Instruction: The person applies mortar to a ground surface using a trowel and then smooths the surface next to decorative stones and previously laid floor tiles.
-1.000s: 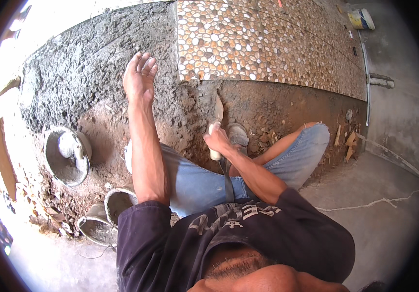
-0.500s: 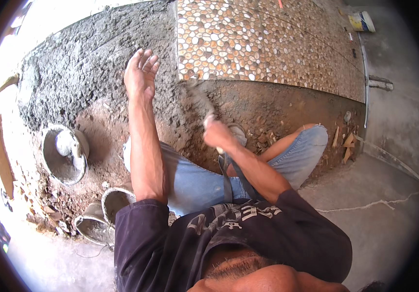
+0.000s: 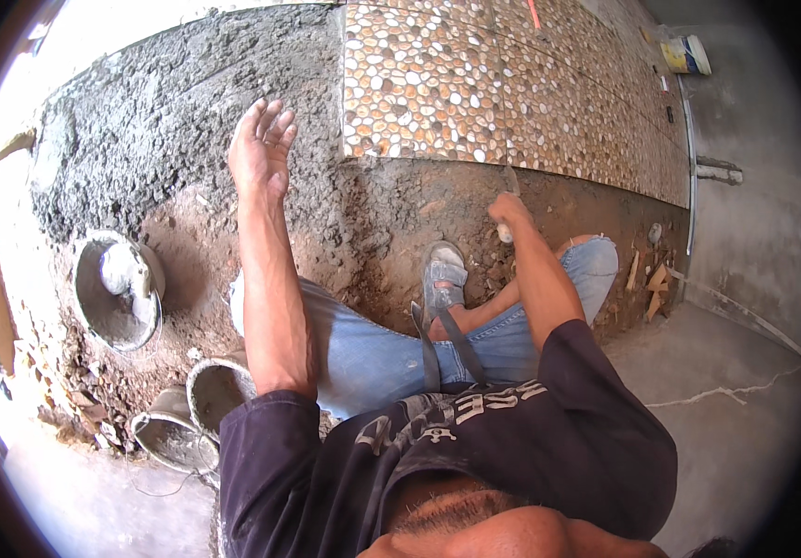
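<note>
From here the trowel (image 3: 511,177) is hard to make out: the right hand (image 3: 510,210) wraps its pale handle, hiding the grip's middle, and the blade shows only as a thin sliver by the lower edge of the pebble-patterned tiles (image 3: 424,84). I can't tell whether the tip touches them. The left hand (image 3: 263,153) is empty, fingers loosely spread above the rough grey mortar (image 3: 159,121); any contact there is unclear. A mortar-smeared bucket (image 3: 219,391) is partly covered by the left sleeve (image 3: 270,437).

Half a second ago the trowel was near the tiles' left corner; now it is farther right along that edge, leaving the strapped sandal (image 3: 443,272) in plain sight. The left hand has barely shifted.
</note>
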Demonstrator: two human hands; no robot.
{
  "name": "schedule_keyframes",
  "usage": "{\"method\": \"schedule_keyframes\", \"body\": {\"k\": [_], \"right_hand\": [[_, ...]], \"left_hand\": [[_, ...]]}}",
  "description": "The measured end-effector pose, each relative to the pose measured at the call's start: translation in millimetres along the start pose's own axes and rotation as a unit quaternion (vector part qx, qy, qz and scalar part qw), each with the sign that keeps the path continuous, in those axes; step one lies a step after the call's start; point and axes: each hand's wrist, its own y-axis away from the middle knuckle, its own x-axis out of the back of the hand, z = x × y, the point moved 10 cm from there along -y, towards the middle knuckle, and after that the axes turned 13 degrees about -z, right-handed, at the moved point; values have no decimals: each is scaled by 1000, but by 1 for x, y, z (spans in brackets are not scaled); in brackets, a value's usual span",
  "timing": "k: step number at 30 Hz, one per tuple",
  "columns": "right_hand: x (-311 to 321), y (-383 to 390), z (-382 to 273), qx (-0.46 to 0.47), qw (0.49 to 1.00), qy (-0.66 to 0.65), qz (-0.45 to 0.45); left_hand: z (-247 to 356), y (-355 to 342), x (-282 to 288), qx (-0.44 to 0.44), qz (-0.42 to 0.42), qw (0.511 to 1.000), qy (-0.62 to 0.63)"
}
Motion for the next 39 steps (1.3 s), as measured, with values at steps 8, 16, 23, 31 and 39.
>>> {"method": "schedule_keyframes", "body": {"k": [8, 16, 23, 31, 39], "right_hand": [[-55, 62, -164, 128, 984, 108, -62], [-71, 97, -192, 332, 916, 208, 89], [-42, 148, -160, 280, 959, 31, 39], [-15, 66, -93, 165, 865, -468, 65], [-46, 20, -124, 190, 782, -583, -112]], "left_hand": [[9, -3, 10, -32, 10, 999, 35], [1, -8, -7, -37, -8, 999, 32], [0, -8, 14, -30, -5, 998, 48], [20, 1, 39, -66, 6, 996, 58], [22, 6, 25, -64, 6, 996, 66]]}}
